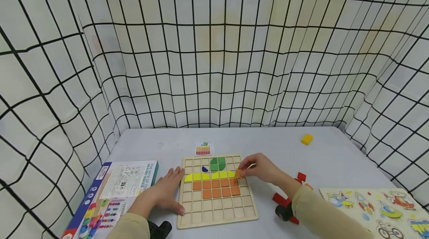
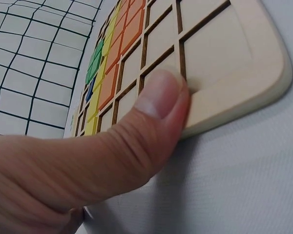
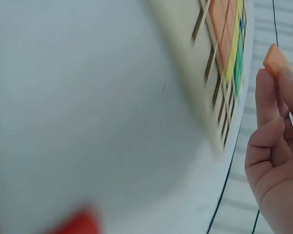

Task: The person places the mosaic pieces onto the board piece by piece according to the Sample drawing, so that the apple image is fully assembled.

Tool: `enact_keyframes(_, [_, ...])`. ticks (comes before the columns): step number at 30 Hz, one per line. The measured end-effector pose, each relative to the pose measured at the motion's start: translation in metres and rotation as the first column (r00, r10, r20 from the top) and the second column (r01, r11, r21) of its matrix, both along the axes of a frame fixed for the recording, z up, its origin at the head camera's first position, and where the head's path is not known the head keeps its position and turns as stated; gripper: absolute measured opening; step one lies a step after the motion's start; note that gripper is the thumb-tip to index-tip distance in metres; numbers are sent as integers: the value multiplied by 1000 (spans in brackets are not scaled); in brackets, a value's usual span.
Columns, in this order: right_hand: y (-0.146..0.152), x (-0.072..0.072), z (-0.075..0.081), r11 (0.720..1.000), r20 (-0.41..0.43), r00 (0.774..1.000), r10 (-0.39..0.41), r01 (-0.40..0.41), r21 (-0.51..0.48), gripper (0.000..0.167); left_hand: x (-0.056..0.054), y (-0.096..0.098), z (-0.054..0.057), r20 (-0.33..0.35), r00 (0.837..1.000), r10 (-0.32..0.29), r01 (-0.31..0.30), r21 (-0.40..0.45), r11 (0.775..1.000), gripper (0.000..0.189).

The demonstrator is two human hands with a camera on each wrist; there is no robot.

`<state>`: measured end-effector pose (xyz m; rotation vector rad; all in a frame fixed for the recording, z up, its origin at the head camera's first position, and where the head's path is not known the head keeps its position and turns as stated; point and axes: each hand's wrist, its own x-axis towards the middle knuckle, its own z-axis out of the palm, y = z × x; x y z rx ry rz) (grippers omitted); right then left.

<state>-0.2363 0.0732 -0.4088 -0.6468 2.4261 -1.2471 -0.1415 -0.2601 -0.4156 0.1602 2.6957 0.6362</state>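
A wooden grid board (image 1: 231,214) lies on the table, some of its cells filled with green, blue, yellow and orange pieces. My right hand (image 1: 259,168) pinches an orange square tile (image 3: 276,61) between thumb and fingertips, over the board's right side near the end of the yellow row. At the board's left edge rests my left hand (image 1: 167,190), fingers spread and straight. Its thumb (image 2: 158,97) presses on the rim near a corner in the left wrist view. Orange tiles (image 1: 216,193) fill parts of two rows under the yellow half-round pieces (image 1: 222,174).
A small pattern card (image 1: 203,149) lies behind the board. Loose red tiles (image 1: 279,198) lie right of it, by my right forearm. A yellow block (image 1: 307,139) sits at the back right. A picture puzzle board (image 1: 372,209) is at right, a printed box (image 1: 114,194) at left.
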Motion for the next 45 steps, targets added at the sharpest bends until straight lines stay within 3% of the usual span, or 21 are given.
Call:
enact_keyframes(9, [-65,10,-4,998,12,998,55,-55,-10,9,1,3,3,-11,1000,2,-1,2,1000,127])
enact_keyframes(19, [-107,27,-6,991,-1,991,133,-133,27,7,2,2,0,-6,1000,11,-11,-6,1000,128])
enact_keyframes(28, [-124,38,-10,985,1,990,143,-143,98,6,2,1,2,-3,1000,5,-5,0,1000,128])
enact_keyframes(45, [-132,45,-8,950,-94,975,201,-170,262,4,1,2,4,-6,1000,-7,7,-2,1000,127])
